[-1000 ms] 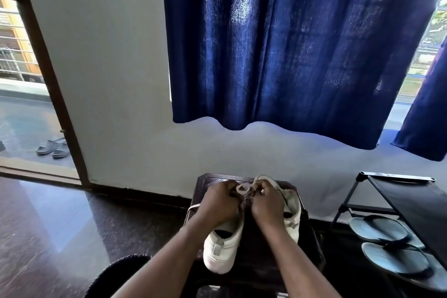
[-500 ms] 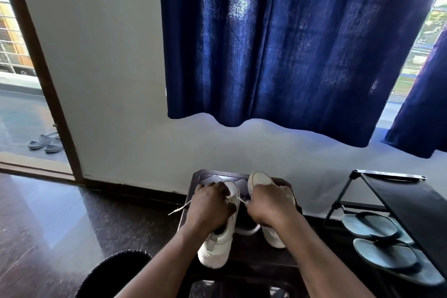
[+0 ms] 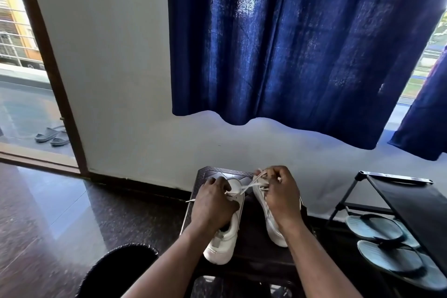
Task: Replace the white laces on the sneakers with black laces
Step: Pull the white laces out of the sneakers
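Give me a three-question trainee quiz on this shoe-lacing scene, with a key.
1. True or false: the lace pinched by the right hand is black.
2. What lies under the top shelf of the rack? A boots; B flip-flops; C books.
3. Fill in: the left hand grips the left ____.
Key: 1 false, it is white; 2 B; 3 sneaker.
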Demonstrator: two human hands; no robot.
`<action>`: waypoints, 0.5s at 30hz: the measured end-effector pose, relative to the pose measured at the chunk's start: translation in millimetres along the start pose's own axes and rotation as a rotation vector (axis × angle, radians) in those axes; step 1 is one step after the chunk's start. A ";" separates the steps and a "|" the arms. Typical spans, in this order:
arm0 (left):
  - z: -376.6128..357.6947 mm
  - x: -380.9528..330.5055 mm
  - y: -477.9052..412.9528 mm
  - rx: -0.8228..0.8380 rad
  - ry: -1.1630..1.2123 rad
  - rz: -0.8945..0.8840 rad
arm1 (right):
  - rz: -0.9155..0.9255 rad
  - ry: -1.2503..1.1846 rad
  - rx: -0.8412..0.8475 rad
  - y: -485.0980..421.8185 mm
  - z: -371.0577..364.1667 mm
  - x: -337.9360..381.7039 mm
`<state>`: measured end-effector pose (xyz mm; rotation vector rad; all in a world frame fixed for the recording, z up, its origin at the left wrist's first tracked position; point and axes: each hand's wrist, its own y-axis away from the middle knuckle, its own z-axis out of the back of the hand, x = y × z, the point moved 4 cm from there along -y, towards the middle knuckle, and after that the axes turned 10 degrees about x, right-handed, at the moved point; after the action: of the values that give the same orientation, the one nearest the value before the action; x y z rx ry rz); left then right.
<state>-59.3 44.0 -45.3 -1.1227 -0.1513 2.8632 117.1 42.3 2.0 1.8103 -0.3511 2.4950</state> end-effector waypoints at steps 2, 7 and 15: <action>0.0 0.9 0.9 -0.013 -0.007 0.017 | -0.107 -0.192 0.040 1.0 -9.9 -11.7; 0.0 2.3 2.3 -0.011 -0.002 0.043 | -0.083 0.873 0.325 5.0 -27.6 -18.9; 2.3 1.6 5.2 -0.006 -0.012 0.059 | 0.053 0.841 0.266 -1.3 -14.4 27.6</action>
<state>-62.2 38.8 -45.3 -1.1295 -0.1288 2.9238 95.1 43.8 23.9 0.6414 -0.0181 3.1405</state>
